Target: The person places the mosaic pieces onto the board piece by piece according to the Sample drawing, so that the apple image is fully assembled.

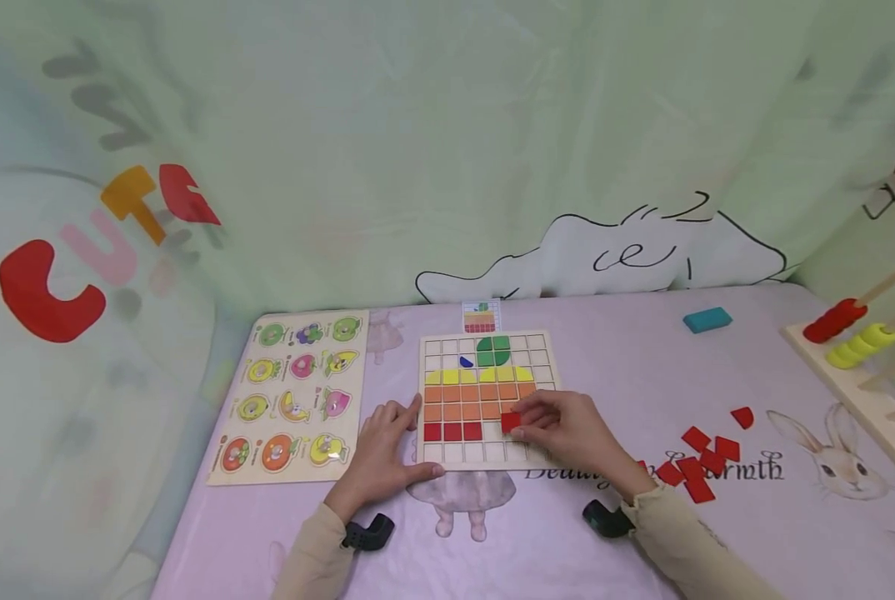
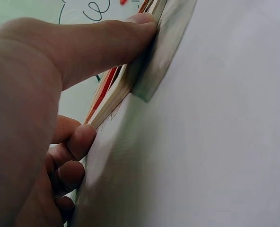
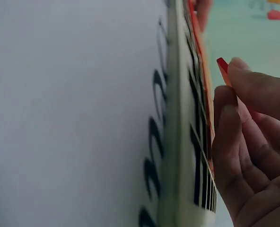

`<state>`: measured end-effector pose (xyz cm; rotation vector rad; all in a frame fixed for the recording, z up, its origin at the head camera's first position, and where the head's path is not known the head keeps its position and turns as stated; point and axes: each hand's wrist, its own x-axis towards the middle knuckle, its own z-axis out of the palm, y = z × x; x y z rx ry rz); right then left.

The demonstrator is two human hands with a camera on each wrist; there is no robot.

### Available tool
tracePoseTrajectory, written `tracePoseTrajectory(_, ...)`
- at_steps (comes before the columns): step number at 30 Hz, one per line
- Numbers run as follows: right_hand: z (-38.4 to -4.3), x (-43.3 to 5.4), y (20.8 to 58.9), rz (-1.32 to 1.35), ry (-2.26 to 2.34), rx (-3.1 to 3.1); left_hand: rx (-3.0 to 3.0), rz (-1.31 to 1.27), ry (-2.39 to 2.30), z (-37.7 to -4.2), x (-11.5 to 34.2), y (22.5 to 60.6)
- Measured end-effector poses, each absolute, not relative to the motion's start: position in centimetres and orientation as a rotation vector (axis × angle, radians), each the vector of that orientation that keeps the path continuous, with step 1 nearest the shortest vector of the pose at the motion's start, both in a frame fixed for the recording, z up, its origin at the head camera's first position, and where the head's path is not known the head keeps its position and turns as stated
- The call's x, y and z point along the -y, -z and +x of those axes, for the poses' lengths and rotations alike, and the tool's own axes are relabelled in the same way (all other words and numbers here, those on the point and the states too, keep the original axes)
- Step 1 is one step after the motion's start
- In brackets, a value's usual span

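Observation:
A wooden grid board (image 1: 455, 452) lies on the table, bearing green, blue, yellow, orange and red tiles. My left hand (image 1: 383, 450) spans its near left corner. The thumb (image 2: 107, 40) touches the near edge and a finger rests against the left side. Between thumb and fingertips, my right hand (image 1: 563, 421) pinches a red square tile (image 1: 511, 422), also visible edge-on as a thin red tile (image 3: 223, 71) in the right wrist view. The tile is over the board, right of a row of three red tiles (image 1: 452, 432). Part of the board's right side is hidden by the right hand.
Several loose red tiles (image 1: 695, 468) lie to the right. A picture card (image 1: 481, 317) sits behind the board. On the left is a fruit puzzle board (image 1: 290, 404). Farther right are a teal block (image 1: 707, 320) and a wooden peg stand (image 1: 860, 392) with beads.

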<state>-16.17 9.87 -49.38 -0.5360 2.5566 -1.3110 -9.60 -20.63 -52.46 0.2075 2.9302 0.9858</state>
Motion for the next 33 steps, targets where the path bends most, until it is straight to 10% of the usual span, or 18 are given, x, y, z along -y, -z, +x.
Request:
tracePoseTrajectory(23,-16.2,-7.0,49.1,-0.723,1.069,-2.701,-2.94,0.229,-0.997,-9.8,20.7,52.3)
tracePoseTrajectory(33,-16.2,-12.9,47.9,-0.663,1.03,-2.757,-2.927,0.222,-0.998,-9.6,20.7,52.5)
